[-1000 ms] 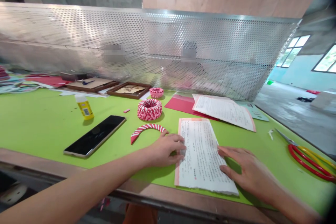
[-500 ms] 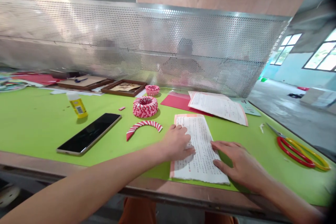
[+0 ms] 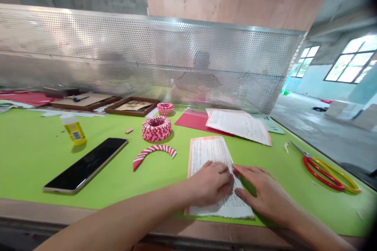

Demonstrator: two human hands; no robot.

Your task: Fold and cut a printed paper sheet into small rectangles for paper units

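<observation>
Printed sheet (image 3: 204, 151) flat at the counter's near edge, both hands on it.
We see its ragged lower edge toward us; the left hand (image 3: 210, 184) lies across its middle, fingers bent, undersides hidden, so we cannot tell whether they pinch anything. The right hand (image 3: 260, 188) touches the sheet's right edge, thumb and fingers spread apart, gripping nothing. To the left we note a red-and-white striped arc (image 3: 154, 150), a striped ring (image 3: 156, 133) behind it, a smaller pink ring (image 3: 165, 110) farther back, then a dark-screened phone (image 3: 88, 164) and a tilted yellow glue stick (image 3: 75, 131). Beyond the sheet, more printed pages (image 3: 240, 126) overlap a red sheet (image 3: 191, 121); scissors (image 3: 307, 156) lie right on the green-topped counter (image 3: 279, 159). A perforated metal screen (image 3: 176, 55) stands behind.
</observation>
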